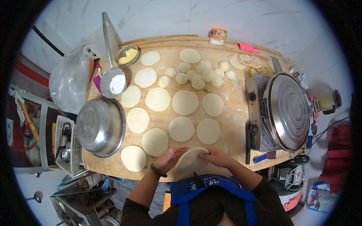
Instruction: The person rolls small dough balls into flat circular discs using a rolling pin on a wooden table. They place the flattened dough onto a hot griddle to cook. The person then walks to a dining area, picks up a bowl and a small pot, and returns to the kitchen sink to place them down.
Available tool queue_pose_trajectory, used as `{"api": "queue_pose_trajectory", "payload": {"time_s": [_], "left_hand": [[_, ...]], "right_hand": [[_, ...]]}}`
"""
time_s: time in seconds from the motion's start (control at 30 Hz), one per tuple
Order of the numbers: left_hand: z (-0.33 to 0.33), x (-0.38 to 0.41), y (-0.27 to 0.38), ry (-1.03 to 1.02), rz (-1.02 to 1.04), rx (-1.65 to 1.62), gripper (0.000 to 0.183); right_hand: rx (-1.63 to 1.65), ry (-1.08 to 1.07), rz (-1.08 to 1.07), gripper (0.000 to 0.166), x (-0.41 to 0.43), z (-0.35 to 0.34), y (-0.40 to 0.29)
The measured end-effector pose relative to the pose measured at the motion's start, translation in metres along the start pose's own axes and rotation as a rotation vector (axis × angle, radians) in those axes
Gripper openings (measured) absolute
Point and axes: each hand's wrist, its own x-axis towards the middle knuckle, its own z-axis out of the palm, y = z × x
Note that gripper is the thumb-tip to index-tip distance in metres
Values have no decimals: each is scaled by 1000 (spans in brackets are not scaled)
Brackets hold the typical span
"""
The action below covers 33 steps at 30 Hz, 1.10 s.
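A flattened round of dough [192, 160] is held tilted above the front edge of the wooden worktop. My right hand [217, 157] grips its right rim between thumb and fingers. At its left side is my left hand [169, 160], fingers extended and partly behind the dough; whether it grips is hard to tell. Just beyond lie flat dough rounds, among them one [155, 142] near my left hand and another [208, 131] beyond my right. Farther back, several dough balls [208, 75] sit bunched together.
An upturned metal bowl [99, 127] and a long-handled metal pan with white powder [113, 82] stand at the left. A lidded electric griddle [290, 111] occupies the right side. Topped flatbreads [249, 60], a pink scraper [249, 48] and a dish of yellow fat [127, 56] are at the back.
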Motion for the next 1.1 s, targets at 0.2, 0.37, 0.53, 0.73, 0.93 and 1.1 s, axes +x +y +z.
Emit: {"api": "queue_pose_trajectory", "payload": {"time_s": [0.2, 0.37, 0.53, 0.73, 0.93, 1.1], "left_hand": [[-16, 34, -33, 124, 119, -687, 68], [-50, 71, 2, 353, 91, -567, 54], [-85, 146, 128, 334, 254, -537, 46], [-153, 276, 256, 369, 432, -453, 40], [-231, 354, 302, 609, 445, -397, 34], [-269, 372, 298, 905, 301, -148, 33]], "right_hand": [[99, 203, 43, 36, 48, -17, 11], [-120, 653, -120, 41, 72, -77, 54], [-819, 1100, 1, 53, 70, -176, 108], [-1092, 1127, 209, 63, 93, -185, 113], [-1185, 1127, 223, 70, 94, -177, 105], [-1236, 1104, 243, 66, 94, -181, 114]]}}
